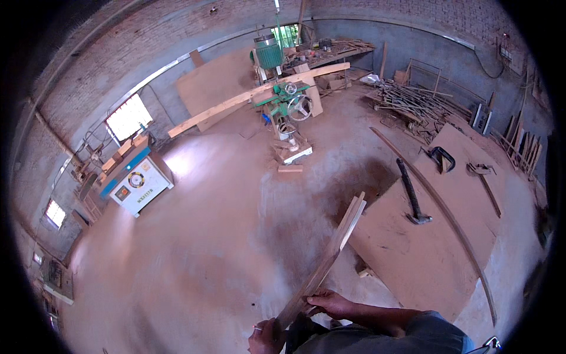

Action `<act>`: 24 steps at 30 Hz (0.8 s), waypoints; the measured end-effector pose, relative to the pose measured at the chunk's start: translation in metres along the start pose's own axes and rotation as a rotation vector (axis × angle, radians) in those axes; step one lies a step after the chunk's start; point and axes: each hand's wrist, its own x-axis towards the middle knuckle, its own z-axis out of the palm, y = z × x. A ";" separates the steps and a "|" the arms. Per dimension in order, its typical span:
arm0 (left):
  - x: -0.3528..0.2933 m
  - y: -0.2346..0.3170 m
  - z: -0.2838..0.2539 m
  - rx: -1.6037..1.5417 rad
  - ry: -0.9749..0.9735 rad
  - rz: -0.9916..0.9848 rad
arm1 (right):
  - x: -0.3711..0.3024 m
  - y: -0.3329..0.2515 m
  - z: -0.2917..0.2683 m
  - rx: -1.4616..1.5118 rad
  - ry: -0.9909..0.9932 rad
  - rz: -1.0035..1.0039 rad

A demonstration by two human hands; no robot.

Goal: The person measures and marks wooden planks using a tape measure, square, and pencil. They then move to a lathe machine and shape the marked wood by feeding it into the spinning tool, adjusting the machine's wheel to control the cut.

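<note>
A long wooden plank [321, 265] slants up and away from my body to the right. A groove or joint line runs along its far end, and I cannot tell whether it is one piece or several laid together. My left hand [266, 337] is closed around its near end; a small white stick, like a cigarette, shows at those fingers. My right hand [331, 304] grips the plank's right side a little farther up. To the right, a hammer [411, 192] with a dark handle lies on a brown sheet-topped worktable [401, 253].
A long thin wooden strip [445, 209] crosses the worktable. Beyond it lie a black C-clamp [442, 158] and another clamp [484, 177]. A green drilling machine [270, 56] holds a long beam [212, 112]. At left stands a white-and-blue machine [141, 183]. Scrap wood [407, 100] piles up at back right.
</note>
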 end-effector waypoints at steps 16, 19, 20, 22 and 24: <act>0.410 -0.150 -0.010 0.016 -0.378 0.263 | 0.252 -0.198 -0.008 0.270 0.410 -0.172; 0.488 -0.153 0.005 0.076 -0.334 0.433 | 0.302 -0.227 -0.029 0.318 0.477 -0.310; 0.503 -0.148 0.017 0.065 -0.313 0.464 | 0.308 -0.232 -0.044 0.349 0.480 -0.321; 0.537 -0.132 0.036 0.029 -0.332 0.520 | 0.320 -0.247 -0.066 0.424 0.520 -0.449; 0.567 -0.117 0.054 -0.014 -0.407 0.549 | 0.329 -0.255 -0.090 0.475 0.565 -0.523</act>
